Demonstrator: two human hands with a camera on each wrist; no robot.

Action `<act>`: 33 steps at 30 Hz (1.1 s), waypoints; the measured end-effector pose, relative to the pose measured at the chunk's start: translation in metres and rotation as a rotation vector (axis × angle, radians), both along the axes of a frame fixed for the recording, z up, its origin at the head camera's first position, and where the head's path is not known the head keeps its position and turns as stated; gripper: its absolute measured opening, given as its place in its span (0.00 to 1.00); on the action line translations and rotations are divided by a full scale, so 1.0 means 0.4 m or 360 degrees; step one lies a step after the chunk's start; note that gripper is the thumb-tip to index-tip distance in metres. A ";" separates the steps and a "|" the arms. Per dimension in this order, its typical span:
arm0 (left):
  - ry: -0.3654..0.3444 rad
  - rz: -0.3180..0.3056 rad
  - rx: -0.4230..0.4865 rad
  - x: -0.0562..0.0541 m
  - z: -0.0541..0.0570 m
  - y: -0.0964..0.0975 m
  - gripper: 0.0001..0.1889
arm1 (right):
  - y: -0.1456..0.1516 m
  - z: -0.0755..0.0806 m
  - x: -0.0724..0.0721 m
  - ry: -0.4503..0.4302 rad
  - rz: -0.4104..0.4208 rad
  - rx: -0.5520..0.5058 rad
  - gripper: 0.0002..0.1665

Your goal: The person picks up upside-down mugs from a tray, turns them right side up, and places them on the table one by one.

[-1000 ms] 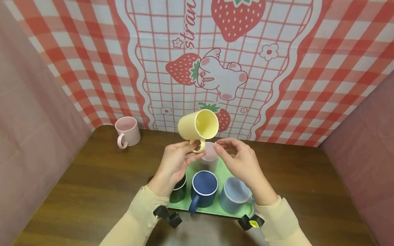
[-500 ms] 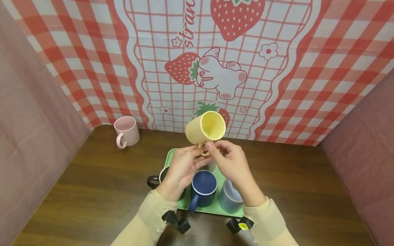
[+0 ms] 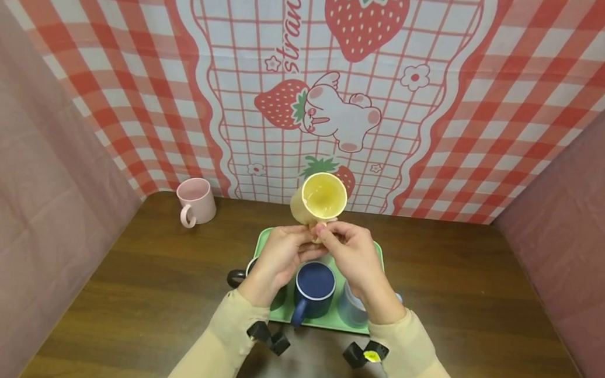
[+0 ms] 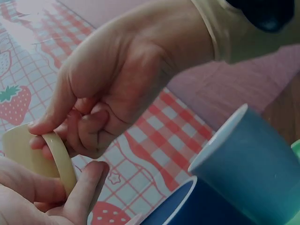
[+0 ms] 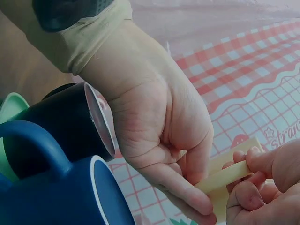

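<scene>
**Cream sleeves, black wrist gear**

Both arms wear long, plain cream sleeves: the left sleeve [image 3: 221, 335] and the right sleeve [image 3: 417, 355] match, with soft creases around the right cuff [image 5: 96, 42]. Beyond them, the left hand [image 3: 281, 255] and right hand [image 3: 357, 257] are bare. Blocky black pieces form the left wrist device [image 3: 260, 331] and right wrist device [image 3: 354, 355]; a bright yellow patch [image 3: 372, 355] marks the right one.
</scene>
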State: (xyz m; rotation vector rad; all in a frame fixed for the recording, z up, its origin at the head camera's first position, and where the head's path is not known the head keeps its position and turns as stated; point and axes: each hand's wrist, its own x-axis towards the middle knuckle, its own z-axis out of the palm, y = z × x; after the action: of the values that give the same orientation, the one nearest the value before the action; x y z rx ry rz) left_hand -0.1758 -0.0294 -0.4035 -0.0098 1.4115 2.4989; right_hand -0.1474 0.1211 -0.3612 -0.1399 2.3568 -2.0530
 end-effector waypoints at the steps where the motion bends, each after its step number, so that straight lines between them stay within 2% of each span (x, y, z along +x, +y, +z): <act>1: 0.0006 -0.0016 -0.0004 0.000 0.000 -0.001 0.15 | -0.001 0.000 0.000 -0.0002 0.0002 -0.0005 0.11; 6: 0.0023 -0.0072 -0.0050 0.000 0.002 -0.004 0.15 | -0.002 0.006 0.000 -0.0006 0.0045 0.0030 0.13; 13: 0.0034 -0.0057 -0.0091 -0.002 -0.003 -0.003 0.14 | -0.002 0.009 0.000 -0.0034 0.0090 0.0108 0.18; 23: 0.0039 -0.0070 -0.0153 0.002 -0.006 -0.006 0.14 | 0.005 0.008 -0.003 -0.0096 0.0216 0.0109 0.19; 33: 0.0085 -0.0089 -0.0227 0.007 0.001 -0.008 0.15 | -0.002 0.004 0.003 0.0093 0.0122 0.0123 0.13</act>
State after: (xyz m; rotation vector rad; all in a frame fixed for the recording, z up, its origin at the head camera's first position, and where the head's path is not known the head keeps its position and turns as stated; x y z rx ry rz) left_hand -0.1731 -0.0326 -0.4032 0.0678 1.5862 2.3655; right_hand -0.1461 0.1201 -0.3595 -0.2883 2.4191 -1.9473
